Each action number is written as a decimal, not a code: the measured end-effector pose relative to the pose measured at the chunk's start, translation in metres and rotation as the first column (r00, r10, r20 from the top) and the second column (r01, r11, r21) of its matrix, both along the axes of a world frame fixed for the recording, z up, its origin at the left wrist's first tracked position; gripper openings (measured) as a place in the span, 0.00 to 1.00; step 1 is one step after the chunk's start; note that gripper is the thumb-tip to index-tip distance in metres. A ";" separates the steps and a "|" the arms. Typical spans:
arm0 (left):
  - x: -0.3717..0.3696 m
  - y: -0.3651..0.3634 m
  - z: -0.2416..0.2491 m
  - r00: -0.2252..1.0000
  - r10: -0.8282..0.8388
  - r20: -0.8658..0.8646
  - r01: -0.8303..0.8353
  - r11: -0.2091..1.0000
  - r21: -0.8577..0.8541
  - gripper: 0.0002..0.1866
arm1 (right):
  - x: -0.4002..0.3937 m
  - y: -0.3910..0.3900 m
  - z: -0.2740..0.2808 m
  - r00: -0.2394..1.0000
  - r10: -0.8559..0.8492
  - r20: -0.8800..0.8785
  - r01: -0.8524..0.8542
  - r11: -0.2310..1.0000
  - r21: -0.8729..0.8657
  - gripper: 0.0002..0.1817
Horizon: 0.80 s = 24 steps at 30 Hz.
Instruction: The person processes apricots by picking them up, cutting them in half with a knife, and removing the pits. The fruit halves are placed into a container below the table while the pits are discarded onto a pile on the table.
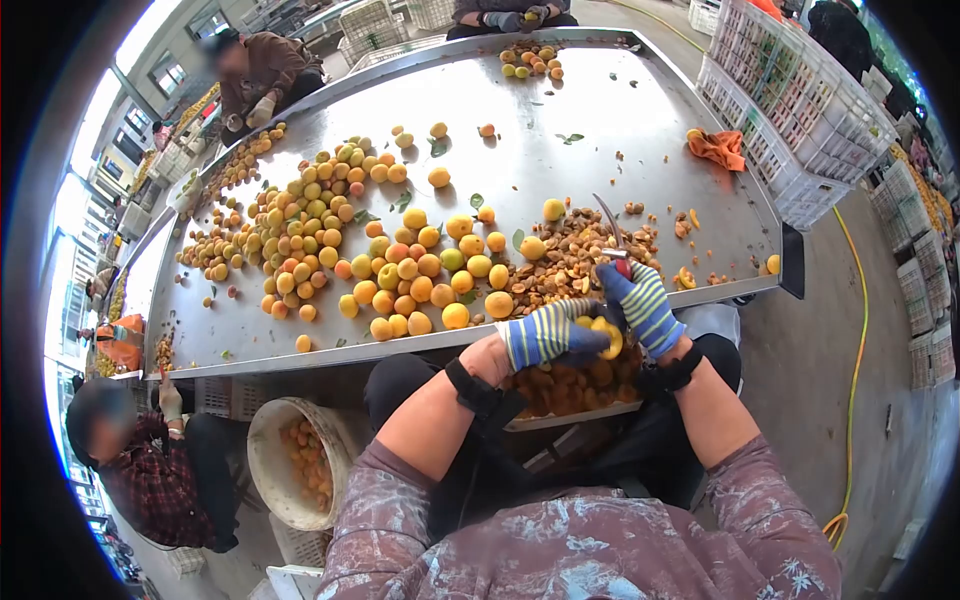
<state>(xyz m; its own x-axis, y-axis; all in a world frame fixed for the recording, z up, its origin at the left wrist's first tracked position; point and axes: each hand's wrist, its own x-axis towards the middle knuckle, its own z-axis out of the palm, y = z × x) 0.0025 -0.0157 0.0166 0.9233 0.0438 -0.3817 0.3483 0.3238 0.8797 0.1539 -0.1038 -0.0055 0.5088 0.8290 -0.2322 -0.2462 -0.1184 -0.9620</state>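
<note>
My left hand (552,334), in a striped blue and yellow glove, is closed around a yellow apricot (607,340) that looks cut open. Close beside it, my right hand (645,308) grips a curved knife (613,226) with a red handle, its blade pointing up and away from me. Both hands are over the near table edge, above a container of apricot halves (575,388) between my knees. A heap of apricot pits (575,262) lies on the metal table just beyond my hands. Whole apricots (420,290) spread to the left of the pits.
The metal table (560,120) has a raised rim. Co-workers sit at its far side and left end. A white bucket (270,470) with apricots stands at lower left. Stacked white crates (790,110) and an orange cloth (716,149) are at right; a yellow hose (857,350) crosses the floor.
</note>
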 end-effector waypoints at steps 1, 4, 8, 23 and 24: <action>0.002 -0.004 0.001 0.995 -0.103 -0.020 0.104 0.988 0.117 0.17 | 0.004 0.004 -0.009 0.998 0.004 -0.064 -0.003 1.000 0.021 0.12; 0.003 -0.014 0.000 0.981 -0.188 -0.044 0.191 0.908 0.374 0.17 | 0.015 0.025 -0.014 0.971 -0.087 0.225 0.096 0.995 -0.030 0.14; 0.005 -0.009 -0.048 0.959 -0.252 -0.127 0.280 0.789 0.548 0.17 | 0.037 0.039 0.005 0.971 -0.125 0.205 0.150 0.982 -0.112 0.16; 0.007 -0.004 -0.059 0.922 -0.359 -0.148 0.334 0.537 0.775 0.25 | 0.001 0.135 -0.030 0.290 0.496 0.819 -0.207 0.868 -0.452 0.23; 0.005 -0.007 -0.059 0.951 -0.308 -0.027 0.201 0.551 0.810 0.20 | -0.002 0.138 -0.030 0.266 0.529 0.806 -0.199 0.848 -0.490 0.23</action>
<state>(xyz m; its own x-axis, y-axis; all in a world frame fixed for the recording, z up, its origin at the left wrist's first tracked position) 0.0078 -0.0228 -0.0420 0.9764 0.0359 -0.2128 0.1900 -0.6107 0.7687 0.1520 0.0337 -0.0357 0.1892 0.9792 -0.0734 0.8653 -0.2016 -0.4590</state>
